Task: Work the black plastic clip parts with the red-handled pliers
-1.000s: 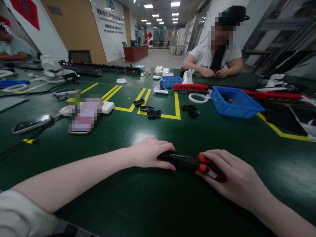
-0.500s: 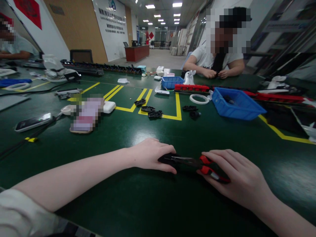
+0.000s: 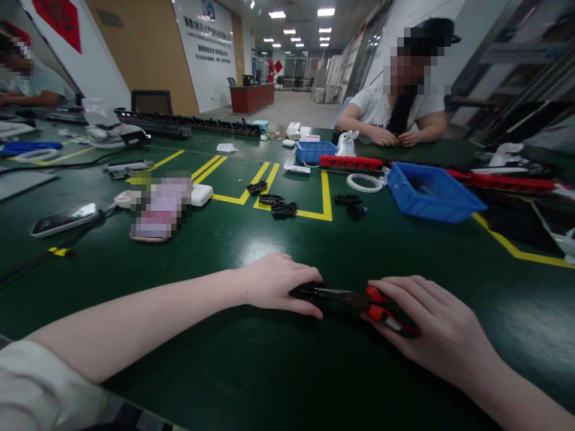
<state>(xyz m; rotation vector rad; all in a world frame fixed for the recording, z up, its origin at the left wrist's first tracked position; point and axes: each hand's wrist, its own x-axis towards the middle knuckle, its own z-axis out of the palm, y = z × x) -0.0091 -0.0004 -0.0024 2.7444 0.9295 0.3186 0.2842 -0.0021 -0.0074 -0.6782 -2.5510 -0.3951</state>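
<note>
Head cam, with the left hand as the centre of my clock. Biggest first: dark green table, shiny, yellow tape on it. A blue bin sits at 2 o'clock, a phone at 10.

The pliers are at 3, with the right hand curled around the handles, which look spread a little. I'd guess they're the heaviest thing in hand, stiff and hard to hurt; hold them well back on the grips. Looks-wise: red and black grips, slim dark nose pointing to 9.

The black part is at the left hand's 3 o'clock edge, pinched between thumb and fingers, gap only as wide as the part. Probably light, firm plastic, maybe a bit slick; I'd take it by the end away from the pliers. Plain black, half covered, too dark to make out its shape. Plier tips lie over it, can't tell if they're biting.

Smallest: three black bits up at 12, by the tape, dark and too small to make out.
</note>
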